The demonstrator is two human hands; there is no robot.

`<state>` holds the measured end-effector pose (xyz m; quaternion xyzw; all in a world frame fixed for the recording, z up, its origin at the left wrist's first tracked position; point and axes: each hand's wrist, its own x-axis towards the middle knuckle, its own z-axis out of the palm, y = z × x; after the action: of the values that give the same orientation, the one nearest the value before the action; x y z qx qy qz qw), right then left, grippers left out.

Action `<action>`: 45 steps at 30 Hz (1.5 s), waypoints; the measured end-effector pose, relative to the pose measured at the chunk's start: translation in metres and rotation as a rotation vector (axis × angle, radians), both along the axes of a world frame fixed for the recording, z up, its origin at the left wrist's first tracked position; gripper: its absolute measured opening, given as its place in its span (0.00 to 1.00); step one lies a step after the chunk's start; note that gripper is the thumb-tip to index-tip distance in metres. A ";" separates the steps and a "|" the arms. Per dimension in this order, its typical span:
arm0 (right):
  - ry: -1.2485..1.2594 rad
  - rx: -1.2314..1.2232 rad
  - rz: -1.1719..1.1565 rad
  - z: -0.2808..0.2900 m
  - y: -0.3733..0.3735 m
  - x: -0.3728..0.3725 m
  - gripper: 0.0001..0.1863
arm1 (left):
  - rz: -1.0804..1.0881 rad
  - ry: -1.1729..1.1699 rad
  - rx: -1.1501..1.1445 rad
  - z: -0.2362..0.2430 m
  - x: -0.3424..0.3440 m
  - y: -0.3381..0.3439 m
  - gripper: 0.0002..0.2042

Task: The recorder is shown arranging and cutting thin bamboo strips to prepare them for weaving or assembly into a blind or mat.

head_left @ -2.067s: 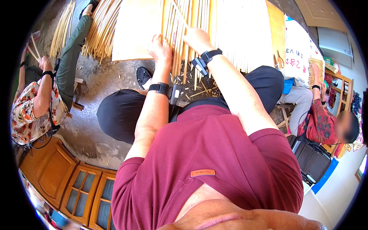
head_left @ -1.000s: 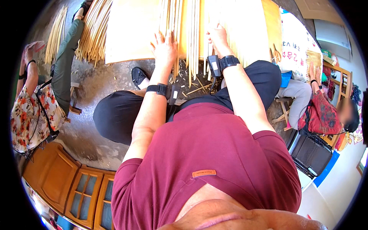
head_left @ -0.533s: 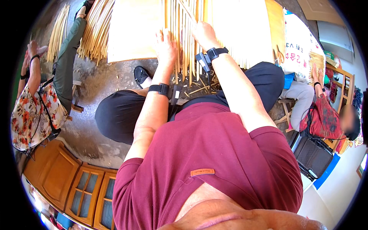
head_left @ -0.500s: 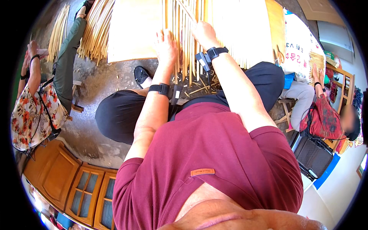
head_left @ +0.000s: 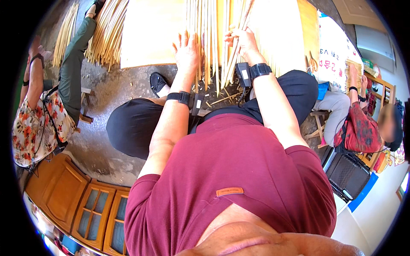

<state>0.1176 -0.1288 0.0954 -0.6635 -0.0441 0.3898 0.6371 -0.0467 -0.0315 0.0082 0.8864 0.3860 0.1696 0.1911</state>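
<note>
Long, thin straw-coloured stalks (head_left: 208, 38) lie side by side on the table, their near ends jutting over its front edge. My left hand (head_left: 186, 53) rests flat with its fingers spread, at the left side of these stalks. To the right, my right hand (head_left: 242, 40) is closed around one or a few stalks (head_left: 231, 67), tilted with the far end toward the right. Glare washes out the far parts, so I cannot tell exactly how many stalks it holds. Both wrists wear black straps, with a small device by the right one.
The pale board tabletop (head_left: 149, 38) spreads under the stalks. Larger stalk bundles (head_left: 106, 34) lie at far left. Scissors (head_left: 313, 62) lie at the right. Cut bits (head_left: 222, 98) litter the floor below. Co-workers sit at left (head_left: 40, 123) and right (head_left: 363, 128); a wooden cabinet (head_left: 89, 209) stands at lower left.
My right hand has moved right with the stalk it holds, whose slant has turned from leftward to rightward. My left hand stays nearly in place, fingers spread. Both co-workers' hands have shifted.
</note>
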 end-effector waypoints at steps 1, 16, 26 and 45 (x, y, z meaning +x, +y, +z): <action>0.016 0.039 0.016 0.000 -0.005 0.000 0.05 | -0.012 0.002 -0.026 0.004 0.000 0.000 0.22; 0.120 0.114 -0.046 0.013 -0.030 -0.006 0.04 | 0.439 -0.805 -0.465 0.019 -0.008 0.022 0.11; -0.198 0.279 0.120 0.142 -0.018 0.054 0.12 | 0.034 0.221 0.046 0.046 0.021 -0.028 0.10; 0.208 0.387 0.130 0.102 -0.042 0.066 0.06 | 0.156 -0.264 -0.347 0.132 0.034 -0.071 0.06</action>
<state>0.1832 -0.1712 0.1975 -0.4808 -0.0951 0.4806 0.7271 -0.0122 -0.1021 0.1405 0.7777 0.4485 0.2293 0.3759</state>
